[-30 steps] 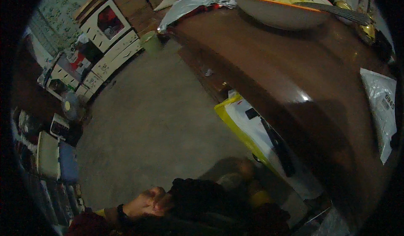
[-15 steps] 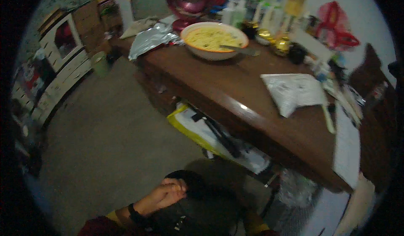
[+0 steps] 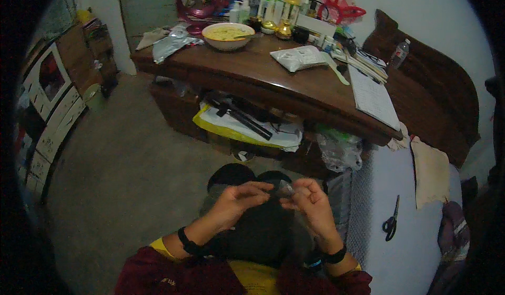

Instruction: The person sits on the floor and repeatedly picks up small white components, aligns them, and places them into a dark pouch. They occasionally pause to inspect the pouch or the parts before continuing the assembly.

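Above my dark-trousered lap, my two hands face each other. My right hand (image 3: 311, 203) is closed in a pinch on a small crumpled piece of clear plastic (image 3: 285, 189), whose exact kind is too small to make out. Just left of it, my left hand (image 3: 236, 204) has its fingers stretched toward the plastic, thumb a little apart, with a narrow gap between and nothing visible in its grasp. Each wrist wears a black band.
A brown desk (image 3: 231, 69) ahead carries a bowl of yellow food (image 3: 227, 41) with a spoon, a white plastic packet (image 3: 299, 58), bottles and a notebook (image 3: 372, 98). Black scissors (image 3: 391, 222) lie on the bed (image 3: 368, 253) at right. A plastic bag (image 3: 339, 150) hangs below the desk.
My view has swung right and down. My right hand has come into view holding the plastic piece. The left hand, curled before, now has its fingers stretched out.
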### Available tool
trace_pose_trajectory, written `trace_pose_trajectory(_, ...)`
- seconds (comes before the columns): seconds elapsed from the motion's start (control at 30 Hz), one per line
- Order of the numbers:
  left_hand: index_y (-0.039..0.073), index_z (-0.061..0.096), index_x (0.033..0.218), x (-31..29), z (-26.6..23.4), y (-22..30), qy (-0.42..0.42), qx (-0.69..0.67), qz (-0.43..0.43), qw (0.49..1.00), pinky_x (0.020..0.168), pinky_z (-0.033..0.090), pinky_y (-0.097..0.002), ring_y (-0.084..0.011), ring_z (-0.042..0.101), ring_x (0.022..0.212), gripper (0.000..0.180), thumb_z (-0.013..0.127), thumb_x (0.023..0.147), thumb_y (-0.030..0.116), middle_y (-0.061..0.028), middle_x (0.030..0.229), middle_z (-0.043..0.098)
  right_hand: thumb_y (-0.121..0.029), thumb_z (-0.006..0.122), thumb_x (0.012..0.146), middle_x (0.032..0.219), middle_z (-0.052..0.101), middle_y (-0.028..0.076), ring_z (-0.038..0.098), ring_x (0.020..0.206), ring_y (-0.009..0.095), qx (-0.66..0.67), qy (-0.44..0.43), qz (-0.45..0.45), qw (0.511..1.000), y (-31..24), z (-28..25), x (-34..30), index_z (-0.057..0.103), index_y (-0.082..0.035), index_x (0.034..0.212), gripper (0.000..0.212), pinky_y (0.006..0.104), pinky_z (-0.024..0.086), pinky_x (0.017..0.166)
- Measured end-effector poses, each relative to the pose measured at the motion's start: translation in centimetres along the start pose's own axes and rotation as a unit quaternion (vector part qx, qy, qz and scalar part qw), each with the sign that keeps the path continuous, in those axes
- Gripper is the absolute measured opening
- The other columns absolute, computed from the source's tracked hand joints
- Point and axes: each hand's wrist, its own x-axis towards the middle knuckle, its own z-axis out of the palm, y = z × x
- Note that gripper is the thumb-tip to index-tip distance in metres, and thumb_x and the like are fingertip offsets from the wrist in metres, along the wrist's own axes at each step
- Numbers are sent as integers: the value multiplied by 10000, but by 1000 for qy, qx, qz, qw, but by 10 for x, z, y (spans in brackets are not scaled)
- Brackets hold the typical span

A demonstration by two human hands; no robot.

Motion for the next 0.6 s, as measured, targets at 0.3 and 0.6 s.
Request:
trace_pose_trajectory(0.3,-3,679,948,-34,-13,-10,46,33,20,998,834,475,-271,-156,585,963,112,634,851,30,-98,1172,584,-57,549,889,995,629,133,650,844,202,-88,-50,17,995,27,31,-6,517,9,1084,208,326,536,781)
trace_pose_trajectory(0.6,-11,674,939,-38,-33,-30,66,98,18,993,816,476,-261,-143,581,955,102,629,857,30,-82,1122,597,-90,600,895,884,650,71,625,771,136,-124,-41,84,988,59,17,-6,560,1,1020,159,277,519,717)
